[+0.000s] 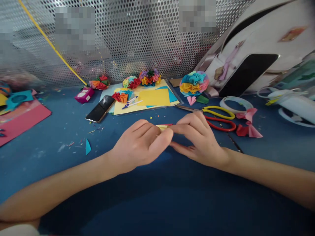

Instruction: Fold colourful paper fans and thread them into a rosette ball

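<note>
Between my two hands, just above the blue tabletop, is a small piece of folded yellow and red paper. My left hand is closed around it, thumb pressed along the near side, so most of the paper is hidden. The fingertips of my right hand meet the paper's right end in a pinch, the index finger touching it and the thumb lower down. Just beyond my right hand lie scissors with one yellow and one red handle loop.
Ruffled paper flowers, yellow sheets, pens and a phone lie at the back, before a perforated metal panel. Tape, pink paper bows and a backpack with a phone leaning on it stand right. Red paper lies left.
</note>
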`<act>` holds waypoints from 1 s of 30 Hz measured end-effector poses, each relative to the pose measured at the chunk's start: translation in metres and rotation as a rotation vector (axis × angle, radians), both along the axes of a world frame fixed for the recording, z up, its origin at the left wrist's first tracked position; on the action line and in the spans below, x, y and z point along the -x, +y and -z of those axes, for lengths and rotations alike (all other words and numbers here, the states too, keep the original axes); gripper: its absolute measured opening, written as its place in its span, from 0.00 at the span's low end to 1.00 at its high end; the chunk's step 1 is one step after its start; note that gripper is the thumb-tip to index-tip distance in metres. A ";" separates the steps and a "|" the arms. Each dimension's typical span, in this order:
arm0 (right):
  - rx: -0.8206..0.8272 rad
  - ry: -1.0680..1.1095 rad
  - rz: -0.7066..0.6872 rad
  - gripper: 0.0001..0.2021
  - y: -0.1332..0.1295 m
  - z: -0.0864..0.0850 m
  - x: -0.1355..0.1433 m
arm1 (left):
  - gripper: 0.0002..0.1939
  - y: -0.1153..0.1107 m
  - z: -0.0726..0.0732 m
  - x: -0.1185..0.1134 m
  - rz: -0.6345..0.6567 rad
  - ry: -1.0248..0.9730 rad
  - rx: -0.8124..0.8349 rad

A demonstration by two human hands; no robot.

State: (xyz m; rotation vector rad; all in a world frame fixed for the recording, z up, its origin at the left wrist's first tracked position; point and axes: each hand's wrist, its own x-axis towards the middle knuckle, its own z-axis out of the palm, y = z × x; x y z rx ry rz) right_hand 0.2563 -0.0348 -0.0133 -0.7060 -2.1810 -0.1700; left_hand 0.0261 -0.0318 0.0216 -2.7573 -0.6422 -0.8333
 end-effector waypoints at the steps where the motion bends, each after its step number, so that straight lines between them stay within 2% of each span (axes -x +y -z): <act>1: -0.031 -0.032 0.008 0.08 -0.001 -0.001 0.001 | 0.10 -0.003 -0.002 -0.002 -0.005 0.007 -0.002; 3: -0.068 -0.091 0.041 0.05 -0.003 -0.004 0.004 | 0.10 -0.008 -0.004 -0.003 -0.018 0.020 -0.011; 7: -0.167 -0.167 0.120 0.06 -0.005 -0.014 0.008 | 0.12 -0.010 -0.006 -0.002 -0.045 0.026 -0.028; 13: -0.329 -0.308 0.172 0.09 -0.005 -0.018 0.010 | 0.15 -0.007 -0.004 -0.001 -0.157 -0.005 0.179; 20: -0.313 -0.342 0.168 0.10 0.001 -0.014 0.005 | 0.18 0.004 -0.005 0.000 -0.152 -0.053 0.480; 25: -0.280 -0.348 0.175 0.09 0.002 -0.013 0.005 | 0.08 0.009 -0.002 0.001 -0.111 -0.055 0.461; 30: -0.130 -0.171 0.083 0.06 0.004 -0.010 0.005 | 0.06 0.008 0.002 0.003 -0.086 -0.101 0.474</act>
